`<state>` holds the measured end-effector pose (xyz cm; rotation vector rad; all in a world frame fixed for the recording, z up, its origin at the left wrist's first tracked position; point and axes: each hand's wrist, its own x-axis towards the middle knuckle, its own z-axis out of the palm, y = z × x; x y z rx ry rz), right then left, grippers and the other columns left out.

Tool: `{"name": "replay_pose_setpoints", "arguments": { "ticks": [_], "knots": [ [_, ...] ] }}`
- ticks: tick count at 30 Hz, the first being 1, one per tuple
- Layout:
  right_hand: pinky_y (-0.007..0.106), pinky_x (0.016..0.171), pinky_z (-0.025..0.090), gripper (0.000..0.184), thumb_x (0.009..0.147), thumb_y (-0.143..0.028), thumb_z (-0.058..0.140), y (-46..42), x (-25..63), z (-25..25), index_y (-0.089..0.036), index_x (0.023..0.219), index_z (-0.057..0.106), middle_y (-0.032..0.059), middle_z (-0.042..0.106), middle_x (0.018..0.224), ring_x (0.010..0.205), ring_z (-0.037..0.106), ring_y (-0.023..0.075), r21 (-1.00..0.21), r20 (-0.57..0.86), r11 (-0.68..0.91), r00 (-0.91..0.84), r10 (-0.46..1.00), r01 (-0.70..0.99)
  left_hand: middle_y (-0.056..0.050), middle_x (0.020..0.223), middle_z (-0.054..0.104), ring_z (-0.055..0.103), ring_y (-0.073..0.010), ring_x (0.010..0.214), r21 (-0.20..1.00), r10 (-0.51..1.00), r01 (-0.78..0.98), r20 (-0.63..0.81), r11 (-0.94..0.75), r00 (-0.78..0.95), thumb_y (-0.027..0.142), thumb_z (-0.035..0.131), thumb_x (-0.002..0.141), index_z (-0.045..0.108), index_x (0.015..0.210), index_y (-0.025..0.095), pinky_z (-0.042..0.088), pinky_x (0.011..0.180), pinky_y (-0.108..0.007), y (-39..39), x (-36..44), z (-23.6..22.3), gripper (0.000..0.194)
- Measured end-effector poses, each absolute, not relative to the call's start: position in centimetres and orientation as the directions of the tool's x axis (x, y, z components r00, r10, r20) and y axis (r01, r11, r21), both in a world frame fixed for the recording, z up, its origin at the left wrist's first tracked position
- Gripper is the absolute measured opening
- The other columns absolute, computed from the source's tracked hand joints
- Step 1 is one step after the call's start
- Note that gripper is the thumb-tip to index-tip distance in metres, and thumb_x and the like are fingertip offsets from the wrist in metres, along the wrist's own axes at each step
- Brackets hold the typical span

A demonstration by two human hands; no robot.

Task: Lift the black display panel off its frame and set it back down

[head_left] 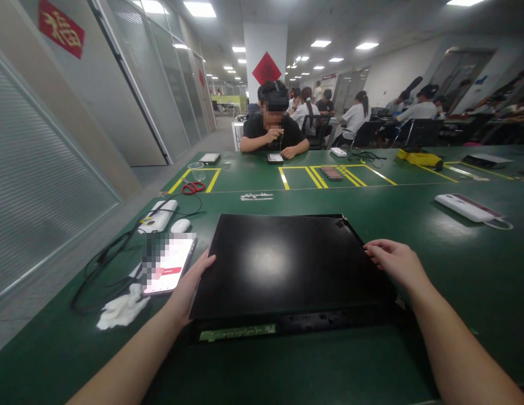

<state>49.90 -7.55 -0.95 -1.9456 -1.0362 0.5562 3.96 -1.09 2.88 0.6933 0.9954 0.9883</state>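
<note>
A black LCD panel [265, 264] lies in front of me, glossy, with a ceiling light reflected in its middle. Along its near side runs a dark strip bearing a narrow green circuit board [237, 332]. My left hand [194, 287] grips the panel's left edge, thumb on top and the other fingers hidden beneath. At the right side, a black frame [350, 229] shows past the panel's edge. My right hand [390, 260] has its fingertips pinched together on the outer edge of that frame.
Left of the panel are a lit phone [171, 264], a crumpled tissue [123, 307], a white mouse-like object [180, 226] and black cables [118, 239]. Red-handled scissors [193, 187] and small white strips [256, 197] lie beyond. A white power bank [468, 208] sits right. Opposite, a person [274, 126] works.
</note>
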Motion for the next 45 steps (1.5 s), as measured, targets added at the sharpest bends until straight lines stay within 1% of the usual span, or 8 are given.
{"name": "replay_pose_setpoints", "arguments": {
  "ticks": [5, 10, 15, 20, 25, 30, 36, 45],
  "knots": [
    [0.030, 0.057, 0.044, 0.030, 0.074, -0.049, 0.062, -7.9, 48.4, 0.8, -0.025, 0.084, 0.078, 0.0050, 0.074, 0.076, 0.068, 0.066, 0.0217, -0.644, 0.048, -0.433, 0.598, 0.800, 0.631, -0.007, 0.114, 0.079, 0.077, -0.0293, 0.097, 0.857, 0.910, -0.311, -0.359, 0.410, 0.209, 0.024, 0.072, 0.080, 0.051, 0.149, 0.027, 0.061, 0.083, -0.034, -1.1, 4.1, 3.0, 0.071],
    [0.032, 0.063, 0.043, 0.033, 0.079, -0.049, 0.056, -8.2, 47.1, 2.2, -0.027, 0.087, 0.079, 0.0036, 0.075, 0.081, 0.077, 0.067, 0.0238, -0.479, 0.055, -0.492, 0.584, 0.810, 0.727, -0.007, 0.123, 0.076, 0.075, -0.0302, 0.103, 0.855, 0.892, -0.261, -0.405, 0.448, 0.203, 0.033, 0.071, 0.084, 0.047, 0.151, 0.031, 0.060, 0.089, -0.039, -1.3, 4.2, 3.2, 0.072],
    [0.032, 0.064, 0.044, 0.034, 0.081, -0.049, 0.054, -8.3, 46.5, 2.5, -0.028, 0.091, 0.079, 0.0034, 0.076, 0.086, 0.079, 0.068, 0.0234, -0.431, 0.051, -0.513, 0.588, 0.807, 0.742, -0.003, 0.134, 0.070, 0.067, -0.0268, 0.119, 0.922, 0.944, -0.210, -0.305, 0.325, 0.122, 0.053, 0.069, 0.085, 0.055, 0.144, 0.035, 0.055, 0.097, -0.034, -1.2, 4.2, 2.8, 0.063],
    [0.031, 0.064, 0.043, 0.033, 0.084, -0.047, 0.052, -8.3, 46.0, 2.5, -0.029, 0.095, 0.078, 0.0018, 0.076, 0.088, 0.079, 0.068, 0.0228, -0.358, 0.044, -0.518, 0.568, 0.822, 0.777, -0.005, 0.124, 0.073, 0.068, -0.0279, 0.115, 0.951, 0.953, -0.076, -0.302, 0.299, -0.026, 0.060, 0.067, 0.083, 0.068, 0.126, 0.027, 0.057, 0.089, -0.034, -0.8, 3.9, 1.9, 0.054],
    [0.032, 0.065, 0.043, 0.035, 0.086, -0.047, 0.050, -8.4, 45.7, 2.4, -0.030, 0.099, 0.077, 0.0021, 0.077, 0.089, 0.081, 0.068, 0.0241, -0.297, 0.050, -0.502, 0.538, 0.842, 0.813, -0.004, 0.116, 0.075, 0.072, -0.0244, 0.099, 0.958, 0.958, -0.076, -0.281, 0.277, -0.053, 0.058, 0.065, 0.085, 0.067, 0.124, 0.026, 0.058, 0.079, -0.030, -0.7, 4.0, 2.0, 0.050],
    [0.033, 0.066, 0.043, 0.036, 0.087, -0.048, 0.049, -8.4, 45.4, 2.4, -0.030, 0.100, 0.077, 0.0017, 0.077, 0.091, 0.083, 0.069, 0.0247, -0.279, 0.044, -0.494, 0.524, 0.850, 0.824, -0.003, 0.099, 0.077, 0.074, -0.0228, 0.079, 0.931, 0.938, -0.138, -0.345, 0.338, -0.033, 0.053, 0.074, 0.079, 0.063, 0.127, 0.027, 0.058, 0.067, -0.031, -0.8, 4.3, 2.5, 0.055],
    [0.033, 0.067, 0.043, 0.036, 0.087, -0.047, 0.048, -8.4, 45.2, 2.5, -0.030, 0.101, 0.077, 0.0023, 0.077, 0.093, 0.085, 0.068, 0.0252, -0.257, 0.046, -0.492, 0.519, 0.854, 0.832, 0.000, 0.094, 0.077, 0.074, -0.0210, 0.082, 0.927, 0.951, -0.223, -0.308, 0.303, 0.010, 0.046, 0.079, 0.078, 0.065, 0.119, 0.027, 0.058, 0.066, -0.027, -0.8, 4.2, 1.8, 0.046],
    [0.034, 0.067, 0.044, 0.038, 0.087, -0.048, 0.047, -8.3, 45.2, 2.4, -0.030, 0.102, 0.077, 0.0031, 0.077, 0.093, 0.085, 0.068, 0.0260, -0.236, 0.040, -0.496, 0.519, 0.854, 0.836, -0.001, 0.090, 0.077, 0.075, -0.0220, 0.081, 0.924, 0.946, -0.210, -0.322, 0.319, 0.018, 0.042, 0.078, 0.079, 0.065, 0.121, 0.025, 0.058, 0.064, -0.027, -0.7, 4.3, 2.0, 0.046]
  ]
}}
